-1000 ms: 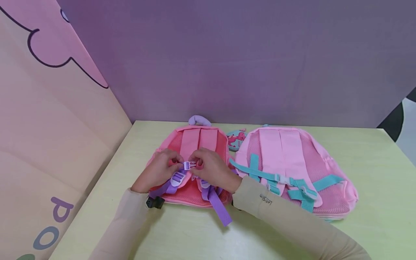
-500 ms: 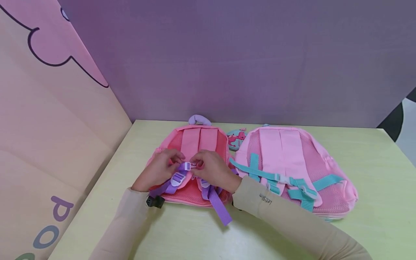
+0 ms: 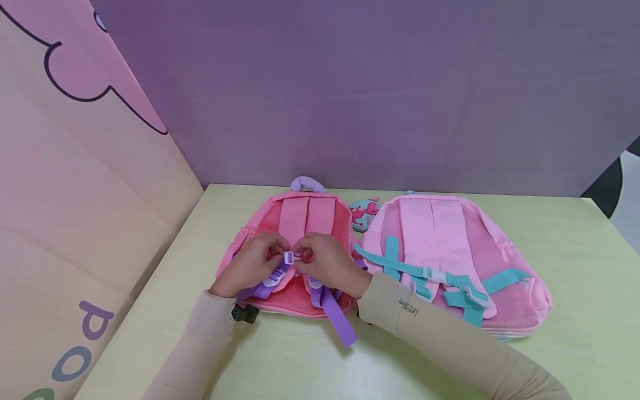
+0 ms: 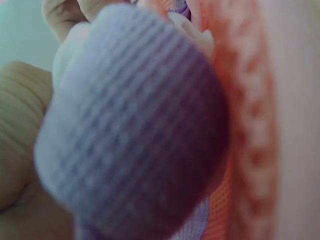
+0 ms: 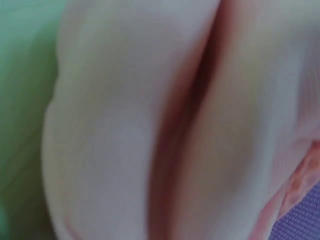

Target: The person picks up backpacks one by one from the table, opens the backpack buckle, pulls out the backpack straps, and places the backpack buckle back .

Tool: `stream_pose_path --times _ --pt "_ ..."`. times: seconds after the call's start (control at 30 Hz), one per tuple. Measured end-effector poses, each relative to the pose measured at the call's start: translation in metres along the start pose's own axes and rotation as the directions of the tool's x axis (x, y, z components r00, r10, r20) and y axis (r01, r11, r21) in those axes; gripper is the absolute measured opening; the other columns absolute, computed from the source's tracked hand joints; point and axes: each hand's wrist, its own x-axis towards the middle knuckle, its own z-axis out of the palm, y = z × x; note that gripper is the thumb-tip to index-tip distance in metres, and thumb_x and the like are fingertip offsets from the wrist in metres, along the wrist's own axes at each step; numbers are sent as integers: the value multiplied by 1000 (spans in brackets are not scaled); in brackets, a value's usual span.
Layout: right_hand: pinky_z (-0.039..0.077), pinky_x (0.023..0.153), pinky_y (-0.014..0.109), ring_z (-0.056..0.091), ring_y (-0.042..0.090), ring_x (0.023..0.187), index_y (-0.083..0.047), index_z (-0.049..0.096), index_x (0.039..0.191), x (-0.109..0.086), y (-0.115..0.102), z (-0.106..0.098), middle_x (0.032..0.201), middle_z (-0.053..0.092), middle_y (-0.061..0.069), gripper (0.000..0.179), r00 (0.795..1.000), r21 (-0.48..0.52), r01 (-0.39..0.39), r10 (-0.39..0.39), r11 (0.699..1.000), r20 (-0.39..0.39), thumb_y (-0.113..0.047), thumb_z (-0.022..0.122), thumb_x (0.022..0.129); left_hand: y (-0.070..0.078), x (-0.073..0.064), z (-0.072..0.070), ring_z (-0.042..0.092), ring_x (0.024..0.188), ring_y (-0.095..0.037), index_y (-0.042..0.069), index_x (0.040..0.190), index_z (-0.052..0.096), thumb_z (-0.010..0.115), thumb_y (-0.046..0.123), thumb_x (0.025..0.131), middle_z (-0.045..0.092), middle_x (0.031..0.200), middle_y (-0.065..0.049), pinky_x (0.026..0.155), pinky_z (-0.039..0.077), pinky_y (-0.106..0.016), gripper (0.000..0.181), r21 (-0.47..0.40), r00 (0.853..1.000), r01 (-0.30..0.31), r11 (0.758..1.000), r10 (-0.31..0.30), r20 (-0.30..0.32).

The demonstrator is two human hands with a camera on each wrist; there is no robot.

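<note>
Pale surface [image 3: 290, 361] below, left hand [image 3: 254, 262] and right hand [image 3: 330, 262] pinch a coral backpack's [image 3: 306, 215] side-release buckle [image 3: 289, 258] from nine and three o'clock, presumably for alignment.

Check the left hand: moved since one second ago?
Yes. In the head view, the left hand has shifted slightly rightward, toward the right hand, judged against the table's back-left corner.

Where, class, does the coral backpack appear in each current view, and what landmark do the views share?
Head: the coral backpack lies just left of centre, under the left hand and right hand.
Left wrist: a blurred coral band right of centre.
Right wrist: a small coral edge, lower right.
Shared landmark: purple webbing, large in left wrist.
</note>
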Motion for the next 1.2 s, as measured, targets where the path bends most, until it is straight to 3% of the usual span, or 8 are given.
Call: stream_pose_path --times 0.2,0.8,1.2 --pt "46 65 23 55 8 74 -10 71 95 0 2 0 84 60 -3 18 1000 38 17 -17 999 -8 -11 77 78 -3 -2 -4 57 82 -16 7 96 67 68 1 83 61 88 1 71 50 -30 14 25 999 47 999 -47 0" --pt "46 65 22 55 8 73 -10 72 96 -1 3 2 83 60 -3 18 1000 -1 22 -22 1000 -2 -12 77 78 3 -1 -3 51 76 -15 6 94 66 69 5 85 58 84 1 68 47 -28 10 70 998 42 997 -45 44" --pt "47 63 21 56 7 73 -9 72 98 -1 4 2 84 60 -3 21 1000 14 -13 13 1000 13 -14 77 78 6 -2 3 53 73 -15 7 100 57 62 -1 89 58 86 -1 63 48 -26 14 -51 998 68 996 -67 17"
